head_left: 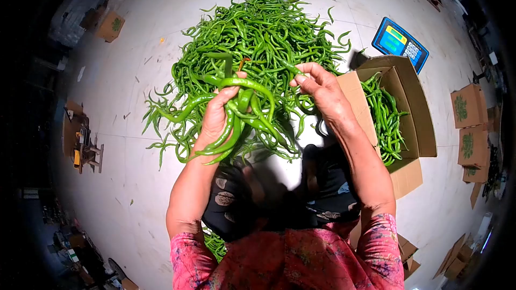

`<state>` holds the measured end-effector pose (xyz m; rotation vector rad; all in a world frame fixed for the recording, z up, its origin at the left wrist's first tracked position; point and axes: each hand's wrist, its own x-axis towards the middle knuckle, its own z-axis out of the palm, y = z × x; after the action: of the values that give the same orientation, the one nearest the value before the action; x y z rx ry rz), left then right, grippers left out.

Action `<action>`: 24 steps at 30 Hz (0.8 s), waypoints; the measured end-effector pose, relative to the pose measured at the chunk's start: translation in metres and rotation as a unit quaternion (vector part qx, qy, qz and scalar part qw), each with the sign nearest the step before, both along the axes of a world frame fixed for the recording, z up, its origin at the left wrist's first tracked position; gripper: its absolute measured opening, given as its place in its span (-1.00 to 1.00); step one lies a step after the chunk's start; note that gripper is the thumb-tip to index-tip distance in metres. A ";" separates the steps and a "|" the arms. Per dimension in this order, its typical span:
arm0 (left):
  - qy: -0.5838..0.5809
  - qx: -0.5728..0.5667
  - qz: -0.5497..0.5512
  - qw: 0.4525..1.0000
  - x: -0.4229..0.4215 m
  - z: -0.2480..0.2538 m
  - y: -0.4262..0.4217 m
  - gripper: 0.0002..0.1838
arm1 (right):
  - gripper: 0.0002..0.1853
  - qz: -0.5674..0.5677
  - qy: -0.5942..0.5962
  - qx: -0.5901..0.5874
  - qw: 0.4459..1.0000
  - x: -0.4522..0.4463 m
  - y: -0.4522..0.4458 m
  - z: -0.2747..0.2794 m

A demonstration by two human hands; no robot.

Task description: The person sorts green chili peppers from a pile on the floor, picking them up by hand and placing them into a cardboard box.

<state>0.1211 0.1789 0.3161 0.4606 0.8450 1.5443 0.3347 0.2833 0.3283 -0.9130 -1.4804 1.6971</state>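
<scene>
A large heap of long green chili peppers (252, 27) lies on the floor in front of me. My left hand (216, 115) is closed around a loose bunch of green chili peppers (252, 88), which curl out on both sides of the fist. To the right, my right hand (322, 88) has its thumb and fingers pinched on a single green chili pepper (290, 66) at the heap's near right side. Beside my right forearm stands an open cardboard box (411, 107) partly filled with green chili peppers (382, 113).
A blue digital scale display (400, 44) stands behind the box. Stacked cartons (468, 110) are at the far right, and another carton (111, 27) sits at the upper left. More peppers (215, 245) lie beside my legs. A small stool-like object (86, 147) is at left.
</scene>
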 end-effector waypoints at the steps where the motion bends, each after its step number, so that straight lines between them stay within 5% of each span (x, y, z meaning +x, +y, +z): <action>1: -0.001 0.004 -0.009 1.000 0.002 0.000 0.000 -0.61 | -0.80 0.000 -0.007 0.023 1.000 -0.002 -0.001 -0.001; 8: -0.028 -0.055 0.036 0.997 0.023 0.011 0.004 -0.72 | -0.74 0.031 -0.052 0.031 0.998 -0.005 -0.009 0.011; 12: -0.053 -0.073 -0.023 0.996 0.027 0.008 0.002 -0.73 | -0.45 0.233 0.001 -0.016 0.972 -0.006 -0.013 0.013; 19: -0.006 -0.082 -0.058 0.995 0.034 0.012 -0.001 -0.62 | -0.65 0.049 -0.132 0.153 0.978 -0.021 -0.032 0.005; 23: -0.027 0.023 -0.093 0.995 0.027 0.014 -0.003 -0.45 | -0.72 0.061 0.044 0.037 0.996 -0.018 -0.020 0.008; 24: -0.032 0.044 -0.096 0.994 0.027 0.014 -0.002 -0.44 | -0.68 0.113 0.072 -0.067 0.989 -0.014 -0.012 0.008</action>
<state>0.1477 0.1765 0.3305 0.5382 0.6657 1.4145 0.3207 0.2712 0.3368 -0.6938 -1.4299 2.0026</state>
